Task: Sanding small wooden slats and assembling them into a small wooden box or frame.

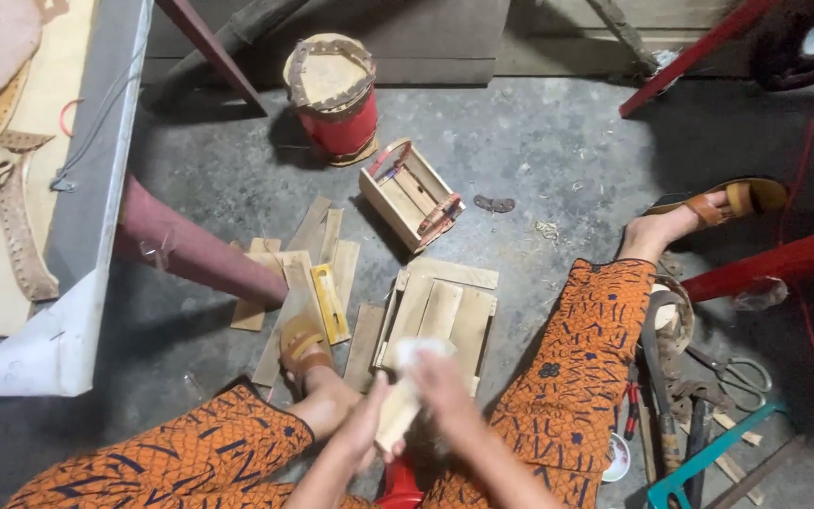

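Far to the left of our hands we see a white table [58, 349] edge with leather straps [11, 217] lying on it. Loose wooden slats [308, 273] and a yellow knife [329, 302] lie on the floor just beyond our left hand [362, 429], which grips a small wood piece [398, 410] from the left. Our right hand [445, 386] is closed over its top and right side. Just beyond them lies a flat slat panel [445, 311], farther off a small wooden box [412, 193] and a red can [336, 99]. To the right of our hands lie scissors [737, 372].
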